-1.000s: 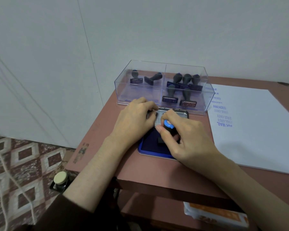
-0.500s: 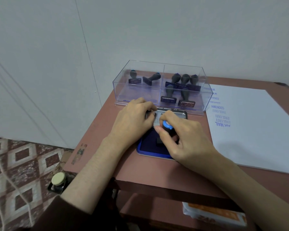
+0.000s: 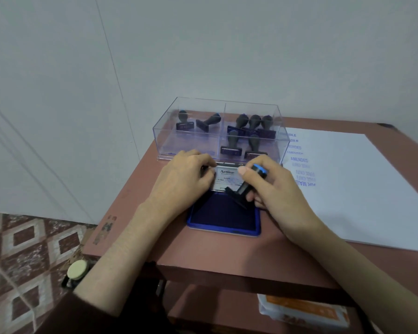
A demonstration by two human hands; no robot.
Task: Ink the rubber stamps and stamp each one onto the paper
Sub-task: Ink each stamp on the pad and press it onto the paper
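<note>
My right hand grips a black rubber stamp with a blue cap, tilted and lifted just above the blue ink pad. My left hand rests on the left end of the pad's open lid, fingers curled over its edge. To the right lies the white paper, carrying several blue stamped words along its left edge. Several more dark stamps stand or lie in the clear two-compartment box behind the pad.
The reddish table ends just in front of the pad, with a lower shelf holding an orange-and-white packet. A wall stands close behind the box. On the patterned floor at left sits a small bottle with a cream cap.
My right hand has lifted the stamp off the ink pad and tilted it to the right. My left hand stays on the lid.
</note>
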